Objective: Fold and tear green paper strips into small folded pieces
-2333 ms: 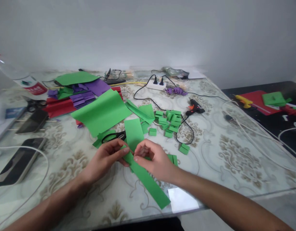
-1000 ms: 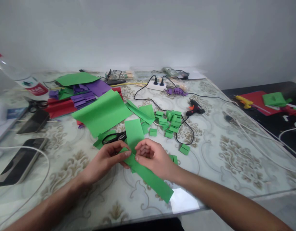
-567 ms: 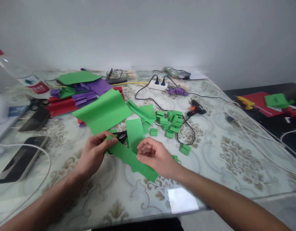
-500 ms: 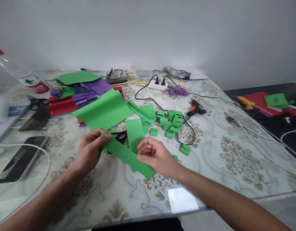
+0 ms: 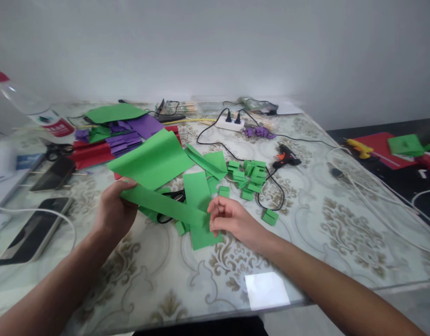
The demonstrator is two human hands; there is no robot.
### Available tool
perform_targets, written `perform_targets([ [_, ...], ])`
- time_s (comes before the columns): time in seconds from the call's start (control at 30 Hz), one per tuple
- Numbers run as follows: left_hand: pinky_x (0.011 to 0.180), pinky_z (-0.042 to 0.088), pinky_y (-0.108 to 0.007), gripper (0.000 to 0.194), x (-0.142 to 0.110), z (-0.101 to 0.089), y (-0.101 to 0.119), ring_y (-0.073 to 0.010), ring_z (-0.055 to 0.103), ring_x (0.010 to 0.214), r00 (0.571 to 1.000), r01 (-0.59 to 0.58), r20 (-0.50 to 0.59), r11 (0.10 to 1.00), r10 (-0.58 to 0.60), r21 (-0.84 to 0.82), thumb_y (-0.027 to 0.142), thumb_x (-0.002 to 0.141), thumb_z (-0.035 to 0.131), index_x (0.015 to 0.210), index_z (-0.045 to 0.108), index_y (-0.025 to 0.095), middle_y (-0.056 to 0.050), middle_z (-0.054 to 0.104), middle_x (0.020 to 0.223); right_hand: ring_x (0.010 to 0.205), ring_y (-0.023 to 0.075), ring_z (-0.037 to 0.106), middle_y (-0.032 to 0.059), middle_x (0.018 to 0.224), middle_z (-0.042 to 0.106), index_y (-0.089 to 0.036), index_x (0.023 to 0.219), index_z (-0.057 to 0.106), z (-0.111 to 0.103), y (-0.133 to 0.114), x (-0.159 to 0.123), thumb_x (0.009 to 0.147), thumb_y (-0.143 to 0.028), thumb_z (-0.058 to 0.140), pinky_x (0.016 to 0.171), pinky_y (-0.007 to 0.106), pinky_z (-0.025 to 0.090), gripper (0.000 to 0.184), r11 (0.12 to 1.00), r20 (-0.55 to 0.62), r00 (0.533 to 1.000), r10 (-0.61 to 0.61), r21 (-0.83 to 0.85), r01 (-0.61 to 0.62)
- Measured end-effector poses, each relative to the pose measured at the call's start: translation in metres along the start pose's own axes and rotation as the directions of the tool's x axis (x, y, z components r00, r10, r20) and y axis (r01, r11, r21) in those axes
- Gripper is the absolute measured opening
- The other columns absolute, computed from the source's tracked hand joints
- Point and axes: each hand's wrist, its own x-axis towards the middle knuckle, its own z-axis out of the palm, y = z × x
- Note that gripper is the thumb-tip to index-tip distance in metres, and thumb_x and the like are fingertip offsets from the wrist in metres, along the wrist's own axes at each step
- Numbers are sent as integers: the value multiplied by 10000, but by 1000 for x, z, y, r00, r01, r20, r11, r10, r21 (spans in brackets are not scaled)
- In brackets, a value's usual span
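Note:
A green paper strip (image 5: 166,205) is stretched slantwise above the table. My left hand (image 5: 115,210) is closed on its left end, thumb on top. At the other end, the fingers of my right hand (image 5: 231,219) are pinched together around the strip's tip. Beneath it lies a wider green paper piece (image 5: 197,186). Black-handled scissors (image 5: 180,195) are partly hidden under the held strip. Right behind my right hand sits a pile of small folded green paper pieces (image 5: 248,175). A large curled green sheet (image 5: 152,161) lies beyond my left hand.
Left are two phones (image 5: 35,231), a white cable and a bottle (image 5: 50,119). Purple folded paper (image 5: 124,143) and red sheets (image 5: 92,155) lie behind. A black glue gun (image 5: 286,156) and a power strip (image 5: 230,123) stand farther back. A yellow glue gun (image 5: 360,148) is right.
My left hand has moved left and slightly away, drawing the strip through the fingers of my right hand until only its end is there. My right hand has barely shifted.

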Motion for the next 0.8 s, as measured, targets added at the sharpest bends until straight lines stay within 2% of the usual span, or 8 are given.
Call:
perform_targets([
  [0.1, 470, 448, -193, 157, -4, 3, -4, -89, 502, 500, 996, 20, 84, 1000, -22, 21, 177, 728, 717, 610, 614, 187, 62, 582, 533, 639, 143, 571, -46, 684, 597, -213, 853, 584, 1, 1, -1, 700, -192, 651, 627, 293, 491, 169, 996, -34, 996, -80, -46, 79],
  [0.17, 438, 456, -191, 146, -9, 5, -7, -91, 520, 474, 986, 34, 161, 998, -43, 62, 200, 737, 739, 624, 650, 175, 44, 594, 532, 704, 153, 565, -28, 747, 582, -216, 848, 589, 3, 3, -2, 750, -210, 663, 665, 300, 480, 123, 970, -102, 975, -196, -169, 177],
  [0.3, 379, 470, -207, 147, -22, 11, -9, -121, 559, 433, 948, 88, 294, 989, -120, 120, 249, 755, 793, 694, 701, 152, 4, 621, 542, 907, 213, 614, 39, 934, 655, -229, 947, 646, 8, 5, -7, 851, -262, 720, 821, 356, 487, 125, 789, -91, 889, -448, -507, 346],
  [0.4, 386, 504, -199, 217, -29, 12, -11, -121, 590, 458, 913, 127, 371, 982, -170, 138, 305, 754, 858, 742, 705, 151, -10, 663, 614, 973, 239, 657, 64, 1002, 712, -231, 1005, 672, 11, 6, -9, 894, -312, 736, 876, 373, 497, 152, 689, -17, 863, -505, -610, 392],
  [0.53, 483, 587, -214, 263, -31, 12, -15, -118, 633, 530, 884, 163, 416, 975, -212, 151, 356, 769, 891, 816, 721, 161, -20, 723, 750, 858, 208, 710, 50, 940, 769, -217, 978, 700, 12, 4, -10, 969, -353, 672, 748, 313, 498, 138, 692, 39, 903, -427, -629, 354],
  [0.63, 492, 584, -202, 253, -30, 12, -18, -114, 633, 550, 885, 182, 404, 971, -230, 156, 350, 770, 892, 801, 727, 161, -17, 717, 754, 629, 157, 629, 30, 779, 749, -206, 845, 702, 10, 0, -13, 985, -414, 652, 581, 277, 409, 255, 657, 102, 945, -310, -696, 291],
  [0.73, 452, 558, -195, 227, -28, 12, -19, -114, 609, 532, 913, 159, 353, 975, -206, 159, 341, 774, 875, 785, 734, 163, 0, 674, 702, 476, 105, 503, 18, 689, 728, -196, 727, 668, 9, -5, -16, 1001, -426, 621, 467, 249, 316, 360, 741, 183, 977, -108, -640, 201],
  [0.8, 442, 542, -190, 205, -28, 12, -19, -111, 599, 519, 923, 145, 332, 976, -193, 166, 333, 794, 852, 784, 737, 165, 6, 657, 680, 450, 92, 455, 17, 689, 728, -193, 722, 675, 9, -5, -17, 1006, -433, 610, 426, 239, 274, 378, 816, 259, 966, 28, -564, 127],
])
